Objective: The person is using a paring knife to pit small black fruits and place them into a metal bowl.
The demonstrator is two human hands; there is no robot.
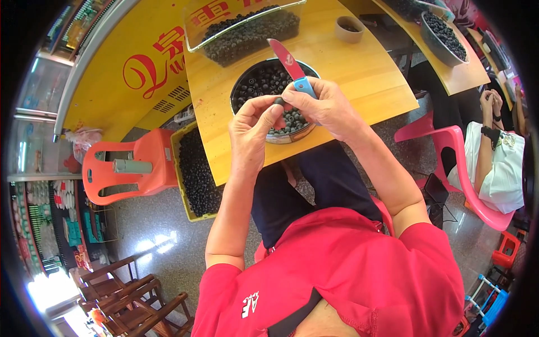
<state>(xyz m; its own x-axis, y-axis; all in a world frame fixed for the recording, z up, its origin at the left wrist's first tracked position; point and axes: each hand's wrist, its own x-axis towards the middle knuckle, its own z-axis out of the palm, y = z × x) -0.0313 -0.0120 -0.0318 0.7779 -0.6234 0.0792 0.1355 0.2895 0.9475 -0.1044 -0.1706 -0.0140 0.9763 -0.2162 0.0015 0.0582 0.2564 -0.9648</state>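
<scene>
Over a round metal bowl (292, 137), my two hands are close together. My left hand (250, 129) pinches a small, round, dark berry-like piece (279, 101) between thumb and fingertips. In my right hand (331, 109) is a small knife (287, 60) with a blue handle and a red blade. Its blade points up and away, clear of the piece. My right thumb tip is at the piece too. Many similar dark round pieces (269, 78) lie in the bowl, with greener-looking ones near my hands. Their exact kind is hard to make out.
On the wooden table (370, 84) stand a clear tub (250, 23) of dark pieces and a brown cup (349, 35). A yellow crate (176, 163) and an orange chair (160, 154) are left. At right are a pink chair (467, 163), a seated person (497, 163) and another filled bowl (435, 48).
</scene>
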